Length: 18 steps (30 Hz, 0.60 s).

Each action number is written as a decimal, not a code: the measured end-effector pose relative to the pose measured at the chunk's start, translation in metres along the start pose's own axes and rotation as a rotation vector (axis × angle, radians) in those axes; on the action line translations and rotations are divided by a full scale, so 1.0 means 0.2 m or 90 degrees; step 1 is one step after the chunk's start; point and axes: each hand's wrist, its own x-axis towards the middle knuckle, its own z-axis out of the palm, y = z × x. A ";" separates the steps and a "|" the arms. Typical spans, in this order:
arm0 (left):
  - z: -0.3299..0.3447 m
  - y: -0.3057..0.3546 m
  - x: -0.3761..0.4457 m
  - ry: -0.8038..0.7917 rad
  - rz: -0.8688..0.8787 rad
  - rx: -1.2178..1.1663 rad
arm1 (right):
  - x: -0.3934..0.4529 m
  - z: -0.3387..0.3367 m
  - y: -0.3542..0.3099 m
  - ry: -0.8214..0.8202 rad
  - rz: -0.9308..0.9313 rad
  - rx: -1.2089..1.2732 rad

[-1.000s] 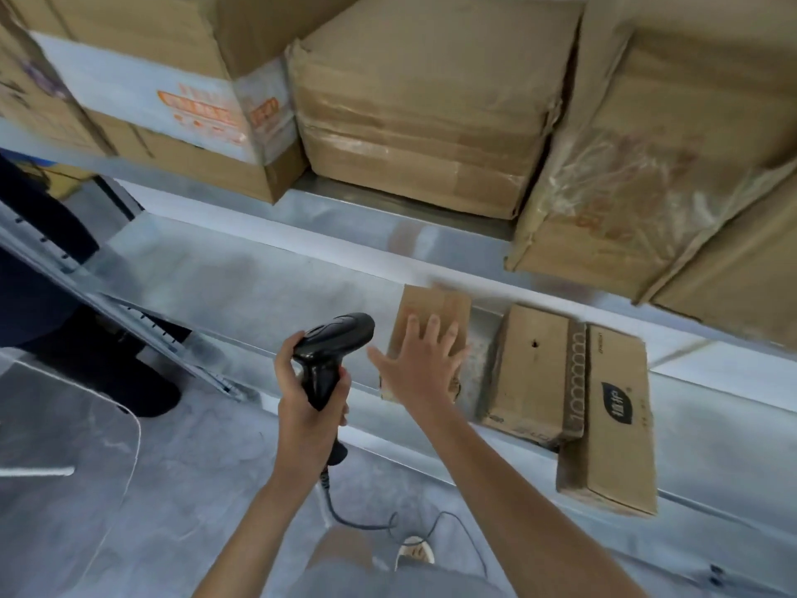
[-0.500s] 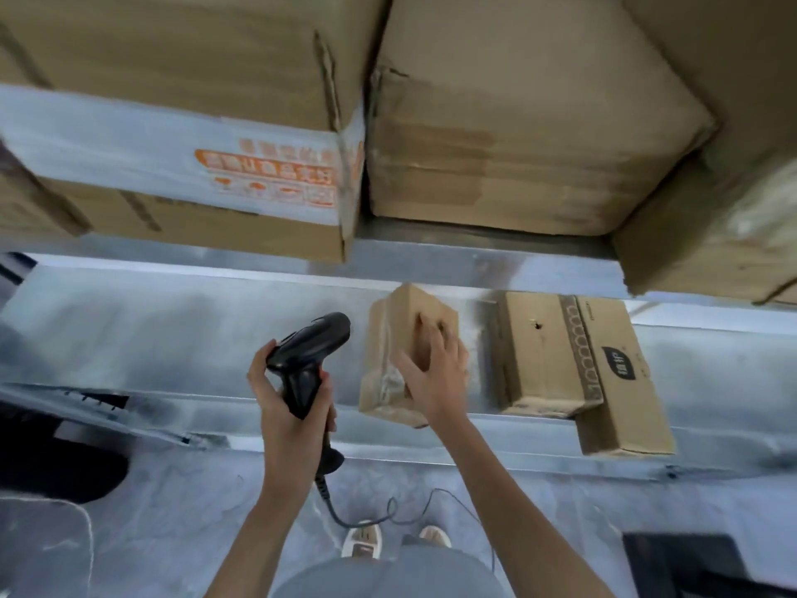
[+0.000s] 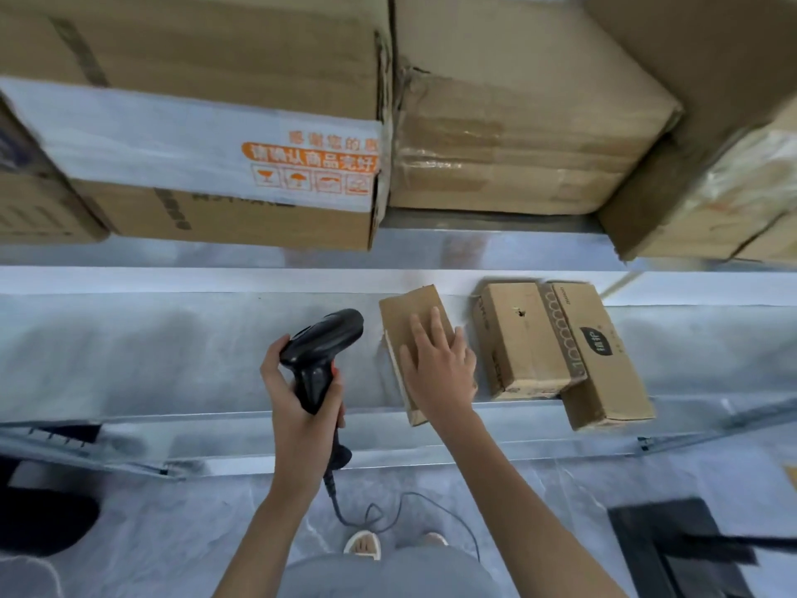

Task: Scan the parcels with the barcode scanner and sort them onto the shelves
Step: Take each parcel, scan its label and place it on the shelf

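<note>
- On the lower shelf [image 3: 172, 360], a small parcel [image 3: 409, 312] lies flat, its near end jutting a little past the shelf's front edge.
- The right hand [image 3: 440, 369] rests on top of the parcel with fingers straight and slightly spread, pressing down, not curled round it.
- Just left of the parcel, the left hand [image 3: 302, 407] grips the handle of a black scanner [image 3: 323, 343], fingers wrapped round it, thumb on the left side; the scanner head points to the far right, near the parcel's left edge but apart from it.
- A cable [image 3: 371, 511] runs from the scanner's base down toward the floor.
- Right of the parcel, near it but apart, sit two more boxes [image 3: 522, 338] side by side, touching; the right one, with a dark logo, overhangs the shelf front.
- On the upper shelf, large cartons [image 3: 517, 123] fill the row; the left one bears white tape with orange print.
- Below, the person's feet show on the pale floor.
</note>
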 end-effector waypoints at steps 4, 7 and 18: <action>0.00 0.00 -0.02 0.008 -0.007 -0.002 | -0.01 0.06 0.03 0.023 -0.031 -0.065; -0.02 0.00 -0.03 0.009 -0.012 -0.005 | -0.02 0.08 0.04 0.034 -0.051 -0.067; -0.13 0.05 -0.11 -0.029 0.016 0.003 | -0.09 0.03 0.07 0.172 0.067 0.421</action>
